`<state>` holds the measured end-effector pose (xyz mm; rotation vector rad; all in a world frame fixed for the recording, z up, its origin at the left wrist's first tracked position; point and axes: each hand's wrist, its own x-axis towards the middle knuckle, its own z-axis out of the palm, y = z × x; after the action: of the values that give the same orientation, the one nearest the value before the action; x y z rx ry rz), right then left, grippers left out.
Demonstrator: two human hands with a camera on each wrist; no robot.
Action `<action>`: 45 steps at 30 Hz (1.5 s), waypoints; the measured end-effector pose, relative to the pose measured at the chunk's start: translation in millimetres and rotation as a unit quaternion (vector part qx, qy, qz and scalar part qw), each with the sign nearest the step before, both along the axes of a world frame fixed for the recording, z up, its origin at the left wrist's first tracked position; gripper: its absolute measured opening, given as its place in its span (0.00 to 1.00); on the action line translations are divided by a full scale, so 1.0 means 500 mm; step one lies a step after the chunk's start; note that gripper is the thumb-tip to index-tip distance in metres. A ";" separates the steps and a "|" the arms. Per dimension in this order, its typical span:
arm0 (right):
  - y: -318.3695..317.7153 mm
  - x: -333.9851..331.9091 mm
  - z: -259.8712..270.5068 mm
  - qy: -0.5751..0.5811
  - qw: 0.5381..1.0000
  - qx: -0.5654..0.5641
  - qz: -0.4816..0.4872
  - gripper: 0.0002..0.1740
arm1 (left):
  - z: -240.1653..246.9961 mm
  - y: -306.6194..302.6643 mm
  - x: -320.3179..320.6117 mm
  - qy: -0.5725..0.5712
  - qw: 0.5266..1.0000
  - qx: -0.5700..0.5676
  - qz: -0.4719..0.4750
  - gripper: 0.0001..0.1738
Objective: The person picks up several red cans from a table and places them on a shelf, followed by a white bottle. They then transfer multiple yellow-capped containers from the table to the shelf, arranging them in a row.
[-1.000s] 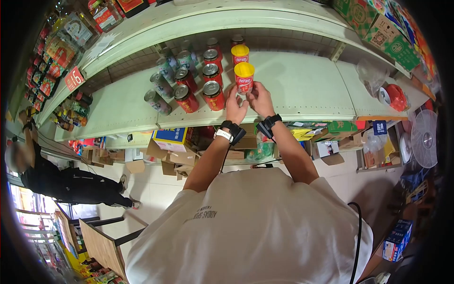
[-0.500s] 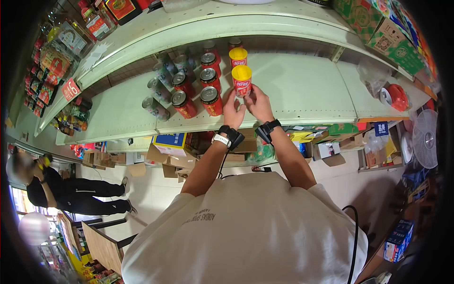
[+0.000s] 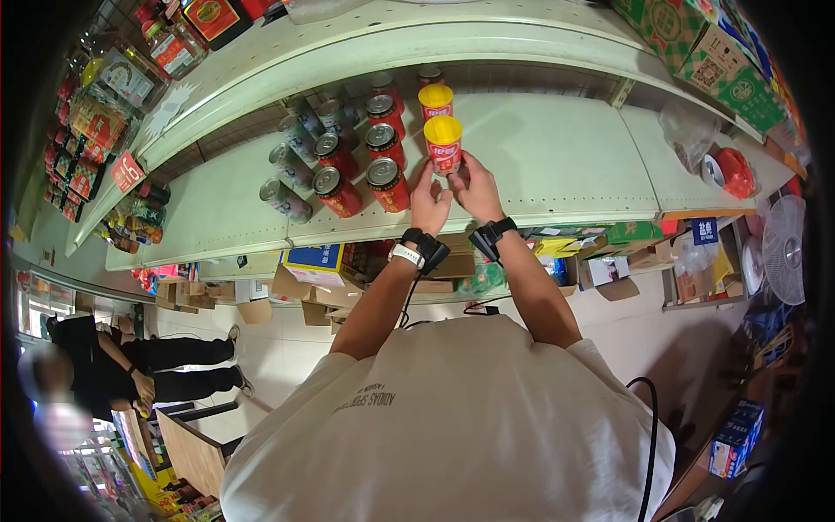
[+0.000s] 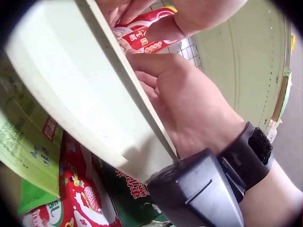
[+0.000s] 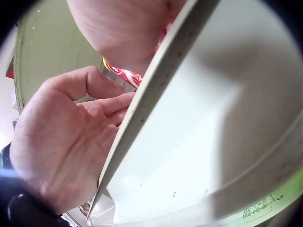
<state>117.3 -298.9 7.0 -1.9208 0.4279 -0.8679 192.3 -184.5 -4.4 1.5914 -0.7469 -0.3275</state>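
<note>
A red can of congee (image 3: 445,157) with a yellow lid stands upright near the front of the pale green shelf (image 3: 557,165). My left hand (image 3: 430,204) holds its lower left side, and my right hand (image 3: 477,193) holds the lower right side. In the left wrist view, its printed red label (image 4: 142,35) shows between my fingers and thumbs. The right wrist view has the shelf edge hiding part of my right fingers and most of the can. Directly behind stands a second yellow-lidded can (image 3: 437,103).
Left of my hands, red drink cans (image 3: 388,193) form rows, with pale cans (image 3: 287,207) beyond them. An upper shelf (image 3: 435,48) overhangs the back. Crumpled plastic (image 3: 687,135) and a red bag (image 3: 736,172) lie at the right. Open cartons (image 3: 313,280) stand below.
The held can and both my hands stay nearly in place, drifting slightly left in view. At the far left, a person in black has lowered their hands.
</note>
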 end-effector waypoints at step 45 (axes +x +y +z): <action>0.001 0.000 -0.010 0.038 0.998 -0.055 -0.010 0.30 | -0.018 -0.014 -0.002 -0.081 0.994 0.011 0.069 0.45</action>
<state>117.4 -298.3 1.9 -2.0588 0.4541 -0.8477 191.4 -191.4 -13.3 1.6948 -0.7539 -0.1084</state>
